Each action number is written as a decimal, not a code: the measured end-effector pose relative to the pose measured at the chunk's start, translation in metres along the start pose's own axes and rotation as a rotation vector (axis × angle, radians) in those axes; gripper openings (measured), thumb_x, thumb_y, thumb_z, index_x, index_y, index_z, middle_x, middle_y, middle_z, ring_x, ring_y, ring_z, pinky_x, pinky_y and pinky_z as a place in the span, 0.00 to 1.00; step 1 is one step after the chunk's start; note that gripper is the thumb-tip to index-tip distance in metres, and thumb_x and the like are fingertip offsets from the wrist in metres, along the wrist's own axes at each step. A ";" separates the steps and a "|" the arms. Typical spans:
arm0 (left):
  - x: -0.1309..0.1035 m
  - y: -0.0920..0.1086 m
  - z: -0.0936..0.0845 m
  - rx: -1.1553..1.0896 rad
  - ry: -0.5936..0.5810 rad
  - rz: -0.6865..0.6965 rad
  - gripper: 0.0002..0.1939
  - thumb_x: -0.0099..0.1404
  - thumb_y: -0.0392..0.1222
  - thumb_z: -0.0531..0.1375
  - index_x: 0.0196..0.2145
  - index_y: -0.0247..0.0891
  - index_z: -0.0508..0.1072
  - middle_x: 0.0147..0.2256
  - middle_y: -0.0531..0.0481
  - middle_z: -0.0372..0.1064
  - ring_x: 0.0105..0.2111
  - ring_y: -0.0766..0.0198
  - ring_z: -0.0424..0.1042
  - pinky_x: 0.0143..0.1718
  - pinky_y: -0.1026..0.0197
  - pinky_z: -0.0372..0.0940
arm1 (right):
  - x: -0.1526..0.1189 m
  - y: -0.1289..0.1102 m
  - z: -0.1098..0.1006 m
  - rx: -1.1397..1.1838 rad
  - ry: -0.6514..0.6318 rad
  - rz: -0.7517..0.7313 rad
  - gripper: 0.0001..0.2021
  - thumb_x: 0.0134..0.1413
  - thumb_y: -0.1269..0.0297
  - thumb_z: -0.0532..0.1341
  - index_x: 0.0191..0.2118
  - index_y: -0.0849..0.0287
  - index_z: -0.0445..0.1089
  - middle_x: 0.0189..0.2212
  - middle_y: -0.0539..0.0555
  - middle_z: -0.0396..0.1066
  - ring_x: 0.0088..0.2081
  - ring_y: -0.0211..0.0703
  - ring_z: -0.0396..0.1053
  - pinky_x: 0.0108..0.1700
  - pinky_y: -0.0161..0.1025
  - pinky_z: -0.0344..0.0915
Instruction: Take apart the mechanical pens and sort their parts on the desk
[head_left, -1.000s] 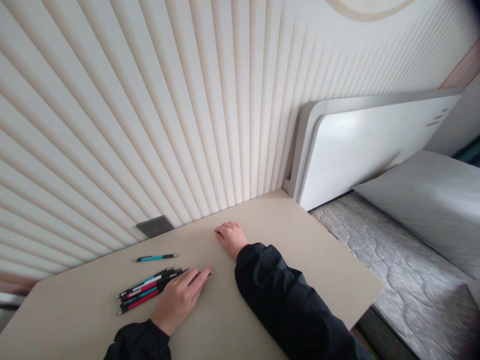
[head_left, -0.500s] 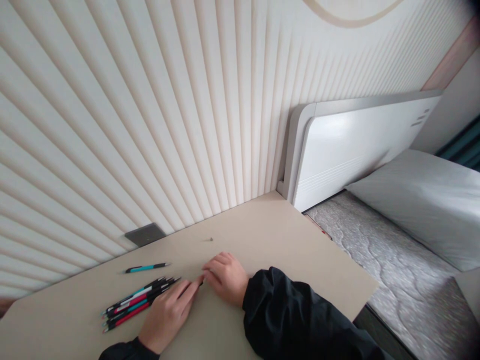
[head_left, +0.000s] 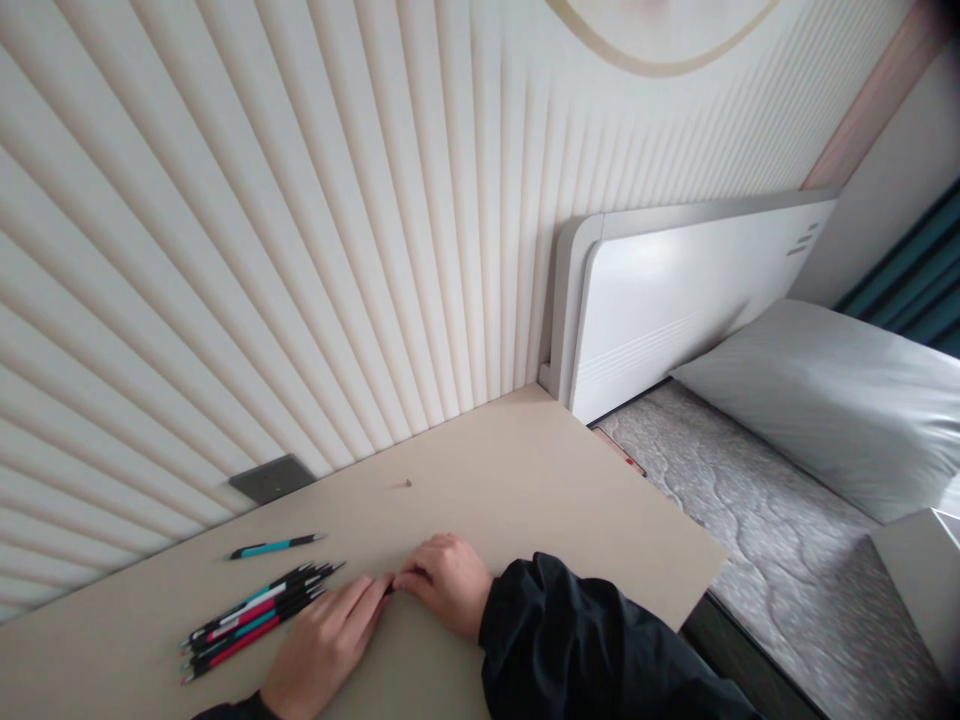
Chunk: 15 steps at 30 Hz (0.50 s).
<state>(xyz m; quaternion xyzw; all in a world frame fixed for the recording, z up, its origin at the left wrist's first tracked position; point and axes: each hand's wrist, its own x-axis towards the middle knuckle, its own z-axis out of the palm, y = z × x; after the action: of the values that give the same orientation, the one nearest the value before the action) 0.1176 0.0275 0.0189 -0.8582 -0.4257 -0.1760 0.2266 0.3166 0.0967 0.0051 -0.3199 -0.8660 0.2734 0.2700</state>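
My left hand [head_left: 324, 640] lies low over the table, its fingers extended close together and closed on a small black piece [head_left: 390, 589]. From the other side, my right hand [head_left: 448, 585] pinches at the same piece, fingers curled in. Most of what they hold is hidden by the fingers, so I cannot tell its kind. Just left of my left hand is a bundle of several pens [head_left: 247, 620] in black, red, white and teal, tips pointing right. A single teal and black pen [head_left: 275, 547] lies apart, behind the bundle.
A tiny object [head_left: 409, 484] sits on the beige table [head_left: 517, 450] beyond my hands. A dark socket plate [head_left: 271, 479] is set at the foot of the ribbed wall. To the right are a white headboard [head_left: 697, 290], a pillow [head_left: 825, 390] and a bare mattress [head_left: 720, 480].
The view has shifted slightly, so the scene sits further left. Both hands stay together at the small black piece, with the right fingers drawn in a little closer to the left fingertips.
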 end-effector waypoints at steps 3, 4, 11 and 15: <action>0.003 0.003 -0.004 -0.003 -0.009 0.026 0.17 0.66 0.30 0.47 0.41 0.36 0.74 0.34 0.45 0.75 0.31 0.62 0.74 0.34 0.61 0.69 | -0.004 0.001 -0.004 -0.003 -0.024 -0.029 0.12 0.62 0.56 0.56 0.35 0.55 0.74 0.30 0.50 0.76 0.35 0.38 0.70 0.40 0.32 0.61; 0.004 0.005 -0.005 -0.001 -0.010 0.026 0.17 0.66 0.30 0.47 0.41 0.35 0.74 0.34 0.45 0.74 0.30 0.63 0.74 0.34 0.62 0.69 | -0.005 0.000 -0.005 -0.011 -0.031 -0.034 0.13 0.62 0.55 0.56 0.35 0.56 0.74 0.31 0.50 0.76 0.35 0.39 0.70 0.40 0.33 0.62; -0.015 0.012 -0.014 -0.014 -0.065 -0.039 0.17 0.66 0.30 0.47 0.43 0.35 0.73 0.33 0.46 0.73 0.30 0.64 0.73 0.33 0.63 0.68 | -0.009 -0.013 0.004 -0.083 -0.048 -0.090 0.14 0.62 0.54 0.55 0.35 0.54 0.73 0.32 0.50 0.75 0.36 0.40 0.70 0.41 0.35 0.61; -0.036 0.016 -0.023 -0.004 -0.133 -0.091 0.17 0.66 0.29 0.47 0.46 0.36 0.72 0.33 0.47 0.72 0.30 0.64 0.72 0.33 0.62 0.68 | -0.010 -0.023 0.022 -0.126 -0.042 -0.123 0.14 0.62 0.54 0.55 0.33 0.55 0.73 0.30 0.49 0.75 0.35 0.40 0.69 0.40 0.36 0.60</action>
<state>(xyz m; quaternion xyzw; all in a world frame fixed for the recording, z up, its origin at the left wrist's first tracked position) 0.1075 -0.0168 0.0170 -0.8482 -0.4780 -0.1296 0.1879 0.2991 0.0682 0.0020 -0.2764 -0.9051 0.2080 0.2473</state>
